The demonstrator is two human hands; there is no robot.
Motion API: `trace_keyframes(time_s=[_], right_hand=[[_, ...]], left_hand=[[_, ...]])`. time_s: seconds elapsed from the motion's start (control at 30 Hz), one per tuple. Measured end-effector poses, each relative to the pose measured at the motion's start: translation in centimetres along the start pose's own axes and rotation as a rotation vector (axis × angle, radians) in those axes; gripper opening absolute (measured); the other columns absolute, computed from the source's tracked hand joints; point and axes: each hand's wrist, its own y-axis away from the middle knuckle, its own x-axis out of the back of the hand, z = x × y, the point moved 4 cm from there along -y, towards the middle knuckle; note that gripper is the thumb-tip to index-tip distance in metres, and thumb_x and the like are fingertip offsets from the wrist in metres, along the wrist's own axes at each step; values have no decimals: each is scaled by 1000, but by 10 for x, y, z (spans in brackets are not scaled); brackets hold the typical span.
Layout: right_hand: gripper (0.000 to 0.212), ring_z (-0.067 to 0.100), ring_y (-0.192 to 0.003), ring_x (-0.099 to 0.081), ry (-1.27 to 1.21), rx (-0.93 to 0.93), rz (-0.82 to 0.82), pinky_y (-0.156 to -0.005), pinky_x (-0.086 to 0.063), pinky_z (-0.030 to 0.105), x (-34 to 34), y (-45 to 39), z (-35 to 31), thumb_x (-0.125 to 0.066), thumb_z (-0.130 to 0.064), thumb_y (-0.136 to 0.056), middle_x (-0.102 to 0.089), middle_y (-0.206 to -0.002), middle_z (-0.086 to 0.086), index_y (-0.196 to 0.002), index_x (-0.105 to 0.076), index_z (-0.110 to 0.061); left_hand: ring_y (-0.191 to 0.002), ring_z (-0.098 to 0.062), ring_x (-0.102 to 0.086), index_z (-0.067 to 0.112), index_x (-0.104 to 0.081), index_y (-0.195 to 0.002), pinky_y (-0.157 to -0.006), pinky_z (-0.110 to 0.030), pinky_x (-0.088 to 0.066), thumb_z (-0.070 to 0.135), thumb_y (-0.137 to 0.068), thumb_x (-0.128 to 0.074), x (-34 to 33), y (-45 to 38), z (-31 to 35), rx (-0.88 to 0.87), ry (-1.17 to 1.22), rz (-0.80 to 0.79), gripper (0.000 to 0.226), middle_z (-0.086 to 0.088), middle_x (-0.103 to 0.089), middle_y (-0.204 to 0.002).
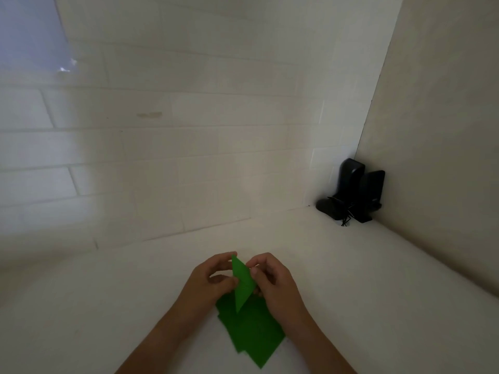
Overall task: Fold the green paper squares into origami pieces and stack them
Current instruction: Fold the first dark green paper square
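Two hands pinch one folded green piece [243,283] above the white table [364,306]: the left hand [209,279] grips its left edge, the right hand [272,279] its right edge. Beneath them lies a loose pile of green paper squares [253,333]. Black speakers [353,193] stand in the far corner.

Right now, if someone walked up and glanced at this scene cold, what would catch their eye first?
The bright green folded paper piece stands out first, held up low in the middle between the left hand and the right hand, both pinching it. Just beneath them, a pile of flat green paper squares lies on the white table. Next comes a cluster of black devices tucked into the far right corner against the wall.
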Motion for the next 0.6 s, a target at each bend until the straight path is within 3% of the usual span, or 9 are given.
trace_keyframes(time_s=[0.13,0.3,0.5,0.6], right_hand=[[15,13,-81,-68,-5,-5,9,-69,-52,22,0,-1,1,-60,-12,-103,-73,-94,-1,-100,-69,-23],[12,14,-91,-71,53,-23,-10,-80,-60,30,-2,-1,3,-71,-23,-98,-74,-102,-8,-106,-70,-31],[22,8,-94,-70,93,-18,-37,-80,-58,24,-3,0,0,-78,-30,-91,-73,-107,-12,-110,-67,-36],[21,7,-101,-69,94,-4,-39,-87,-59,29,-4,1,1,-77,-37,-90,-72,-109,-13,-108,-66,-37]], left_hand=[[-94,-22,-76,18,-69,-117,-78,-26,-58,15,-76,-74,1,1,0,-19,26,1,42,3,-75,-111],[-92,-24,-76,12,-66,-114,-75,-27,-60,-5,-89,-72,3,-1,-4,6,17,66,31,-5,-73,-110],[-89,-23,-75,11,-62,-110,-73,-26,-58,-4,-87,-72,5,-1,-6,-14,-14,98,29,-6,-72,-108],[-87,-28,-75,11,-61,-108,-73,-29,-59,0,-89,-73,3,0,-4,-53,-29,60,24,-4,-72,-106]])
